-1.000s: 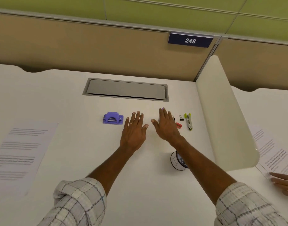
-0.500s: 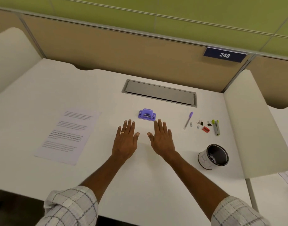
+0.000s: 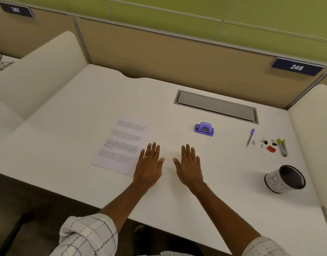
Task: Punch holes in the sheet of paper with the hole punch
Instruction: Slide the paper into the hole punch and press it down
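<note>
A printed sheet of paper [image 3: 122, 145] lies flat on the white desk [image 3: 70, 130], left of centre. A small purple hole punch [image 3: 204, 129] sits farther back, right of the sheet. My left hand [image 3: 149, 164] lies palm down with fingers spread, its outer edge over the sheet's right border. My right hand [image 3: 188, 166] rests palm down beside it, in front of the punch and a hand's length short of it. Neither hand holds anything.
At the right lie a purple pen [image 3: 250, 137], paper clips, binder clips, a red sharpener [image 3: 271, 149] and a stapler [image 3: 283, 149]. A tipped pen cup [image 3: 285, 179] lies near the right divider [image 3: 310, 145]. A grey cable hatch [image 3: 217, 106] is set in the desk behind the punch.
The view has swung left, so sheet and punch now appear farther right in frame. Both hands have come nearer the desk's front edge, and the left one now overlaps the sheet's edge.
</note>
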`<state>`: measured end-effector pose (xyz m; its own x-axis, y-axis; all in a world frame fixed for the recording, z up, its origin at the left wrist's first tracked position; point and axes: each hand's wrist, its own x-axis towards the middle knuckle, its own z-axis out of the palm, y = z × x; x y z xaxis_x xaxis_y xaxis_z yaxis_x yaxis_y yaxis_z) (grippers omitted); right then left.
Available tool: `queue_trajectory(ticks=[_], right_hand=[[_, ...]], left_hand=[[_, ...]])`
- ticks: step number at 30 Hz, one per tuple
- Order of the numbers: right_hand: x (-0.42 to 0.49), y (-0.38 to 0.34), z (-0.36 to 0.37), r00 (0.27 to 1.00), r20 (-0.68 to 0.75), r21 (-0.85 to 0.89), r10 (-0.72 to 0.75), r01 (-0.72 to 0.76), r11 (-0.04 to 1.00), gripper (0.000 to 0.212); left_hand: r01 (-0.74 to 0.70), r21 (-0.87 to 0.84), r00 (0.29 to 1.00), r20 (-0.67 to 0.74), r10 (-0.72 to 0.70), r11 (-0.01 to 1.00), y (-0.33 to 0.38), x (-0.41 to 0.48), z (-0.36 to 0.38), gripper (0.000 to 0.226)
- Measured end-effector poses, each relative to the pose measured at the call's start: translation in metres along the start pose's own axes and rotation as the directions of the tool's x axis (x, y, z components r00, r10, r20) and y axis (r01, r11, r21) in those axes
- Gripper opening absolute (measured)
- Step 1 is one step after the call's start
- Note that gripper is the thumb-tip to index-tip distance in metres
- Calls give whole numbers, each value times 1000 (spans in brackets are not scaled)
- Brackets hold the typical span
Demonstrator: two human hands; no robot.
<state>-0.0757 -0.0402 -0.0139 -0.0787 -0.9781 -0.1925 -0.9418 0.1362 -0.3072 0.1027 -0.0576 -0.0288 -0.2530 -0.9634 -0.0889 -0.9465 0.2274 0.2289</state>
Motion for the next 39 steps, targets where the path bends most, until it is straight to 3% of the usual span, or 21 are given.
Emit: queue_trajectory(ticks=[8,16,22,28,33,39], right_hand=[[12,-41,18,984,58,-10,-166,167,986,69],[53,-58,27,932,130,-71,-340,350,934,68],[105,-84,15,888,137,-107,-440,455,884,68],[166,-106,6,906,96,-71,-412,419,905,63],[205,-114,12,903,161,-5,-398,404,915,63],[222,-129,18,952,120,-30,-282,287,957,57]], left_hand=[[163,-57,984,-67,-166,985,-43,-12,1,65],[395,-186,903,-100,-417,900,-59,-21,4,66],[478,-213,858,-93,-505,852,-82,-18,4,64],[554,-314,805,-31,-592,771,-95,-11,9,62],[576,-389,777,-13,-630,719,-96,-6,9,60],[555,-380,795,-20,-607,740,-99,-12,11,64]])
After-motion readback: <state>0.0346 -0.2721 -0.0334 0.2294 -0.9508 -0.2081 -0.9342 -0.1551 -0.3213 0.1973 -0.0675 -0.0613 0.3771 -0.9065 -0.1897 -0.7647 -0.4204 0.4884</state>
